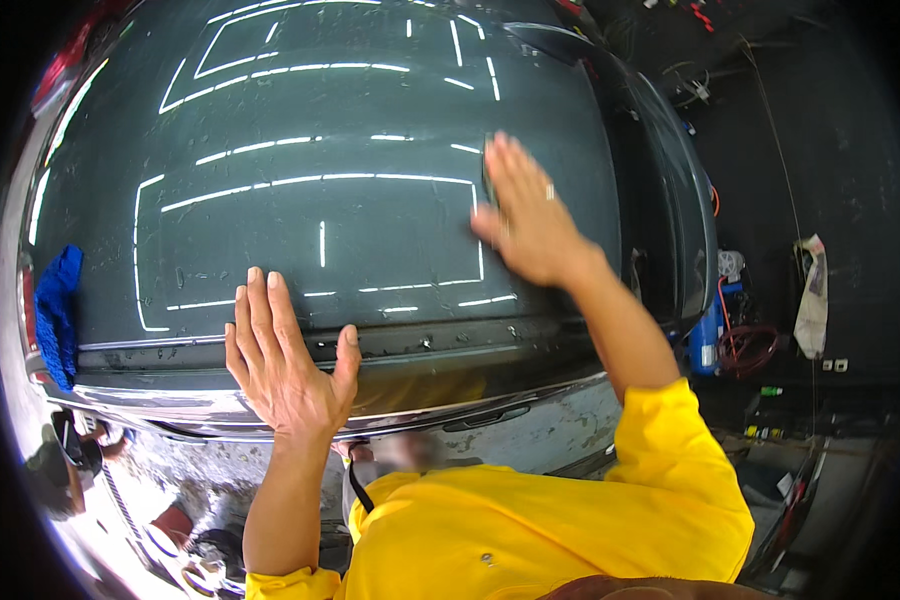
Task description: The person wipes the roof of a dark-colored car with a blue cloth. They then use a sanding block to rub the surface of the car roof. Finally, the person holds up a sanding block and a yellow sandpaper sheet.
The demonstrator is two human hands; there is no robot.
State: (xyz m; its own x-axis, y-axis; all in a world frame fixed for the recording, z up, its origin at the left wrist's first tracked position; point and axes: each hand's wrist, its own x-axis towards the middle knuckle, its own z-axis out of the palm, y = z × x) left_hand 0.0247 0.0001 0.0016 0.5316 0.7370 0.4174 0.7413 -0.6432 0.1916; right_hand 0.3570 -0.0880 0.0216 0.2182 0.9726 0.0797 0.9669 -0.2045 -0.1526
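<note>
A dark, glossy car roof [390,240] with water drops and streaks on it fills the space before me, reflecting several bright light strips. My left hand [285,360] rests palm down at the roof's near edge, over the side trim, fingers stretched and thumb out. Farther right, my right hand [530,215] lies flat on the roof, its fingers extended and slightly blurred. A thin dark edge shows beside its fingertips; whether something lies under the palm is hidden. A ring is on one finger of that hand.
A blue cloth [58,315] hangs over the roof's left end. Another person [65,465] is low at the far left. On the right stand a blue compressor-like tank [707,335] with a reddish hose [748,348] and a hanging pale cloth [812,297].
</note>
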